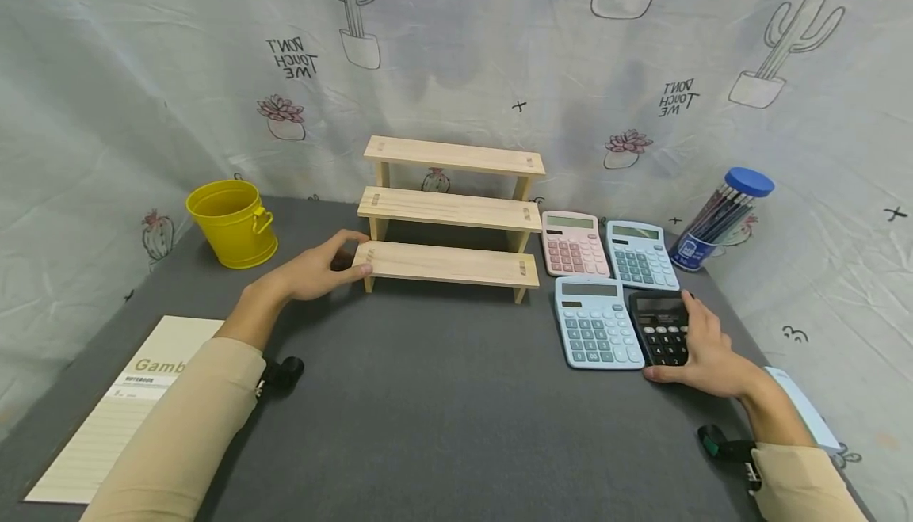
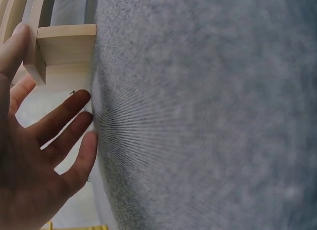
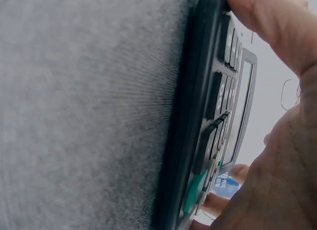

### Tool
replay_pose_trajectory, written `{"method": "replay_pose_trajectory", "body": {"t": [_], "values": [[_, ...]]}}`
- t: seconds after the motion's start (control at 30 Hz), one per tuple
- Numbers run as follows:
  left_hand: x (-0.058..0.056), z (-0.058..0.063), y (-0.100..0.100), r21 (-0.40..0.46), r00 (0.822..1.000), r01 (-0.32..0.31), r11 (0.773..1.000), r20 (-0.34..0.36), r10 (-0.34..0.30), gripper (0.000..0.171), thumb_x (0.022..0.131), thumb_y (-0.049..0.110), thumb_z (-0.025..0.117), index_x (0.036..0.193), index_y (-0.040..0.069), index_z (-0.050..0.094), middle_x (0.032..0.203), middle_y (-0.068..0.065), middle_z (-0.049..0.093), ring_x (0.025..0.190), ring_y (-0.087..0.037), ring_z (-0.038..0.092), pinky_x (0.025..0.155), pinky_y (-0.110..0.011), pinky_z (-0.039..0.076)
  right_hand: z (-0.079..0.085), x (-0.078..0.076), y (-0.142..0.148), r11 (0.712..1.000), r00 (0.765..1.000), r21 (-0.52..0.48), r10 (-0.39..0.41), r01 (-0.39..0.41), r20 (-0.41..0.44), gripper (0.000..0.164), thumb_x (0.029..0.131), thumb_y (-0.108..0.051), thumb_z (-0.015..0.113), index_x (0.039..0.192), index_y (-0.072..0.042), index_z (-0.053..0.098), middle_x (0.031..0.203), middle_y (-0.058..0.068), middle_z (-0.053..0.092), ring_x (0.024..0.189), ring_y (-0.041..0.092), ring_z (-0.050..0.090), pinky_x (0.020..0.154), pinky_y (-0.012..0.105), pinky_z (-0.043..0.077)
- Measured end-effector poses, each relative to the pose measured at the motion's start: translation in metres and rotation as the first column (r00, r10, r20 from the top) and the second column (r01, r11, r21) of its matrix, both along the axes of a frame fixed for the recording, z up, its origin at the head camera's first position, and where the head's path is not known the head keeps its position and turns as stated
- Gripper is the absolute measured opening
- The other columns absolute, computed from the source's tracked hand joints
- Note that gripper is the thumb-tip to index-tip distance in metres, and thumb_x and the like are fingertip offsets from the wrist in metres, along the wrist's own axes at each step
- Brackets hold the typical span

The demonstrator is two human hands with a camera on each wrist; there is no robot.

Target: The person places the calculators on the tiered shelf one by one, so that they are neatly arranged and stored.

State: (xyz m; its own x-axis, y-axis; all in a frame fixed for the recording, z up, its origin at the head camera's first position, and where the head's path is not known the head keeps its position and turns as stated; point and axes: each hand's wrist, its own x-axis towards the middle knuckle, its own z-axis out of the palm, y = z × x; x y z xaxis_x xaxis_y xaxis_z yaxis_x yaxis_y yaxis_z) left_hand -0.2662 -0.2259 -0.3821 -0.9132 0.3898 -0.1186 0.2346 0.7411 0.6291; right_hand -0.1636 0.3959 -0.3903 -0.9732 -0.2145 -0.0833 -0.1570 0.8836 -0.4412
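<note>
A three-tier wooden shelf [image 1: 449, 209] stands at the back of the dark grey table. My left hand [image 1: 321, 268] pinches the left end of its lowest board [image 1: 449, 263] between thumb and index finger; the other fingers [image 2: 64, 118] spread beside it in the left wrist view. On the right, my right hand [image 1: 713, 360] grips a black calculator [image 1: 659, 328], with the thumb at its near edge and fingers along its right side. The calculator [image 3: 190, 111] lies low against the table in the right wrist view. A light blue calculator [image 1: 597, 324] sits directly left of it.
Behind are a pink calculator [image 1: 574, 245] and another light blue one [image 1: 640, 253]. A blue-lidded tub of pencils [image 1: 720, 217] stands back right. At left are a yellow bucket [image 1: 231, 225] and a notebook [image 1: 107, 427]. A pale blue object [image 1: 806, 407] lies near the right edge.
</note>
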Motion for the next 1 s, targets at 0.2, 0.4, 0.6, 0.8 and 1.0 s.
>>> {"method": "replay_pose_trajectory", "body": {"t": [0.2,0.4,0.6,0.8,1.0], "values": [[0.000,0.003,0.002,0.081,0.999,0.019,0.997,0.031,-0.021,0.070,0.101,0.054,0.061,0.155,0.024,0.028,0.147,-0.026,0.049,0.133,-0.044,0.052,0.096,-0.056,0.051,-0.001,0.000,0.006,0.999,0.999,-0.032,-0.038,0.039,0.018,0.141,0.075,-0.037,0.089,0.160,-0.005,-0.018,0.158,0.043,-0.004,0.128,0.068,0.014,0.093,0.079,0.021],[-0.001,0.004,0.001,0.123,0.998,0.022,0.992,0.055,-0.029,0.071,0.100,0.051,0.064,0.155,0.023,0.029,0.148,-0.027,0.047,0.130,-0.045,0.055,0.088,-0.049,0.055,0.001,-0.001,0.006,0.996,0.998,-0.066,-0.066,0.065,-0.020,0.138,0.076,-0.036,0.088,0.161,-0.005,-0.017,0.158,0.043,-0.004,0.132,0.067,0.012,0.096,0.082,0.017],[-0.001,0.003,-0.001,0.164,0.993,-0.014,0.986,0.120,-0.006,0.073,0.098,0.051,0.067,0.154,0.025,0.028,0.148,-0.028,0.045,0.129,-0.045,0.056,0.079,-0.041,0.058,0.008,-0.004,-0.003,0.992,0.990,-0.114,-0.069,0.055,-0.121,0.138,0.074,-0.031,0.091,0.163,-0.008,-0.012,0.159,0.042,-0.001,0.135,0.066,0.011,0.097,0.084,0.012],[-0.002,0.003,-0.001,0.184,0.993,-0.005,0.983,0.120,-0.018,0.073,0.099,0.047,0.068,0.155,0.023,0.028,0.148,-0.030,0.045,0.127,-0.047,0.057,0.079,-0.043,0.058,0.024,0.001,-0.022,0.987,0.985,-0.137,-0.102,0.083,-0.140,0.137,0.075,-0.030,0.090,0.163,-0.014,-0.014,0.159,0.042,-0.003,0.136,0.071,0.008,0.094,0.089,0.015],[0.001,0.002,-0.003,0.183,0.991,-0.010,0.983,0.132,-0.015,0.074,0.099,0.049,0.067,0.155,0.024,0.027,0.147,-0.029,0.047,0.127,-0.046,0.057,0.079,-0.043,0.058,0.042,0.000,-0.046,0.989,0.987,-0.136,-0.081,0.062,-0.139,0.134,0.078,-0.030,0.088,0.163,-0.018,-0.014,0.162,0.036,-0.007,0.138,0.072,0.004,0.091,0.090,0.018]]}}
